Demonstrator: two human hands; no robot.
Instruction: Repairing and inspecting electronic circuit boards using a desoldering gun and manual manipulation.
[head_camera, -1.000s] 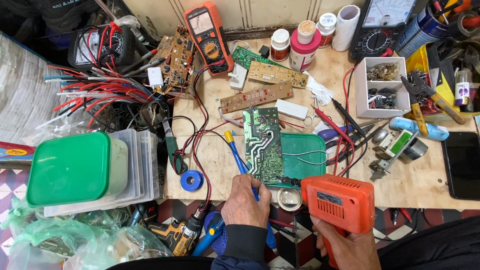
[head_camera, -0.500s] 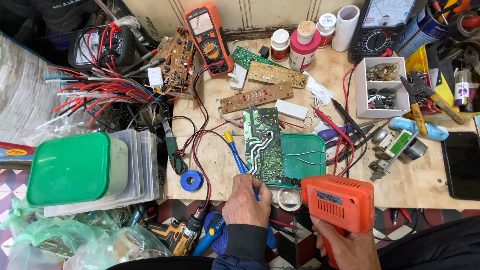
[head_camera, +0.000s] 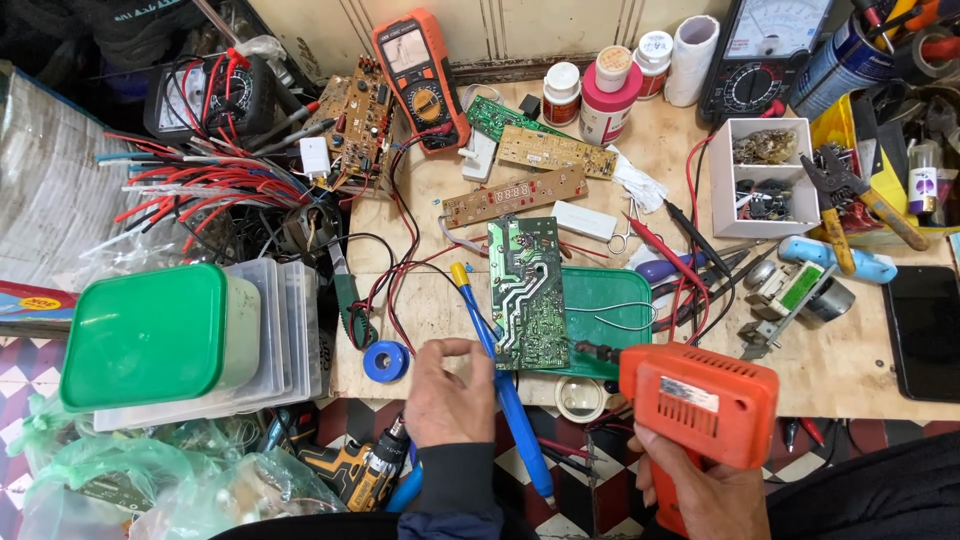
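Near the front edge of the crowded wooden bench (head_camera: 850, 370), the left hand (head_camera: 448, 395) closes its fingers around the shaft of a blue soldering iron (head_camera: 500, 375), whose yellow-collared tip points far and left, just beside the green circuit board (head_camera: 525, 292). The right hand (head_camera: 715, 495) is wrapped tight around the grip of an orange soldering gun (head_camera: 700, 400), its dark nose touching or almost touching the near right corner of the board. That board lies solder side up, half across a green plastic lid (head_camera: 605, 305), and looks light, stiff and brittle; its traces and joints seem easy to scratch, so the bare edges are the safest place to take it. The iron looks slim and light, best held on its blue handle well back from the tip, which may be hot. The gun seems heavier and nose-weighted, suited to a full fist on its grip. A blue roll of tape (head_camera: 385, 361) sits just left of the left hand.
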